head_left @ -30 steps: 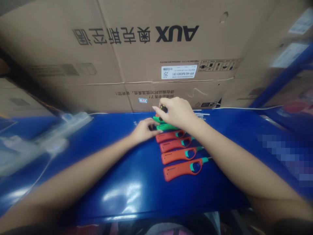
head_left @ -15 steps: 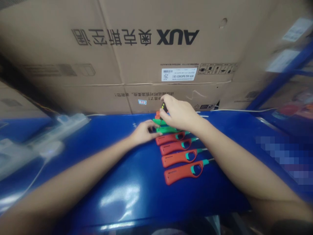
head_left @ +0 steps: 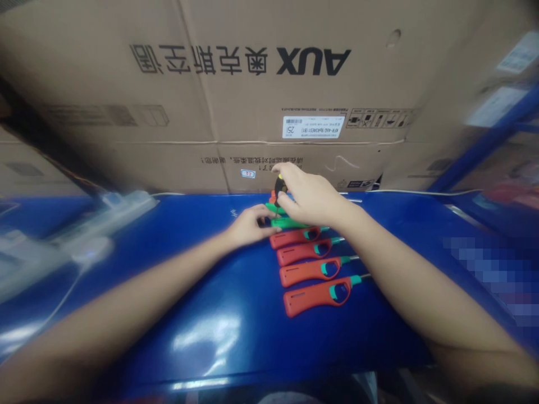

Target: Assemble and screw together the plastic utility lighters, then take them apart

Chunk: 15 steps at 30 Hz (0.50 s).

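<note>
Green utility lighter (head_left: 288, 223), 12 o'clock: my left hand (head_left: 249, 225) pinches it, presumably for steadiness; right hand (head_left: 310, 194) grips a screwdriver (head_left: 279, 185).

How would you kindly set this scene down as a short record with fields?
Right hand: holds a black-and-yellow screwdriver-like tool, pointing down at a green lighter
Left hand: fingers and thumb at that lighter's handle end
Nearer the person: four red-orange lighters in a row
Surface: glossy blue tabletop
Behind: cardboard box, "AUX" print upside down
Far left: white power strip, blurred
</note>
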Each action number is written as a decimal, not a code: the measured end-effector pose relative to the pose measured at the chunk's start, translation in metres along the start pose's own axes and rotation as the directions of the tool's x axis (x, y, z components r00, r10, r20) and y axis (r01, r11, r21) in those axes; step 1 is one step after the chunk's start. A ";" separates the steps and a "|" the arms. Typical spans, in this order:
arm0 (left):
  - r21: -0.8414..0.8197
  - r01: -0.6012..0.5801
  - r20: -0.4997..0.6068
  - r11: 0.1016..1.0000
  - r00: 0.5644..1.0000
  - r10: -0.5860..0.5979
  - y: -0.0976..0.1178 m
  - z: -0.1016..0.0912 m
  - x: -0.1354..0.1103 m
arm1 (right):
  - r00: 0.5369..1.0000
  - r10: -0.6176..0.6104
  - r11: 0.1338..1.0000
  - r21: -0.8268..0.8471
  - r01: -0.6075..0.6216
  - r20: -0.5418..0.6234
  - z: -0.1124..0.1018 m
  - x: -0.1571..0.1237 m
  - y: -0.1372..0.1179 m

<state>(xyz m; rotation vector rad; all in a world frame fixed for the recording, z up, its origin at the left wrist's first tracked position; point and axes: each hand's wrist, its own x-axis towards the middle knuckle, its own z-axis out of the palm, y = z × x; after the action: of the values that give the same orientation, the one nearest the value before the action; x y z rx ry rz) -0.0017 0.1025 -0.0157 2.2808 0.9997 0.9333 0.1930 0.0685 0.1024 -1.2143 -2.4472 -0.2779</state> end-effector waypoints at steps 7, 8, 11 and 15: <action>-0.006 0.005 0.004 1.000 1.000 -0.005 -0.001 0.000 -0.001 | 0.999 0.048 0.998 -0.039 -0.047 0.026 -0.004 0.001 0.000; -0.009 0.004 0.003 1.000 1.000 -0.004 -0.001 0.000 -0.001 | 0.998 0.053 0.998 -0.035 -0.052 0.030 -0.005 0.001 0.000; -0.020 0.003 0.005 1.000 1.000 -0.003 -0.002 0.001 -0.001 | 0.996 0.072 0.997 -0.021 -0.071 0.051 -0.005 0.001 -0.001; -0.035 0.003 0.004 0.999 1.000 -0.003 -0.004 0.002 -0.001 | 0.998 0.037 0.999 -0.013 -0.036 0.042 -0.006 0.001 -0.003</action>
<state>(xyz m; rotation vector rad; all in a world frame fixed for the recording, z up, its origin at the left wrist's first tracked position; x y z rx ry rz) -0.0024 0.1044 -0.0198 2.2508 0.9773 0.9374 0.1923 0.0651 0.1084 -1.2812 -2.4591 -0.2600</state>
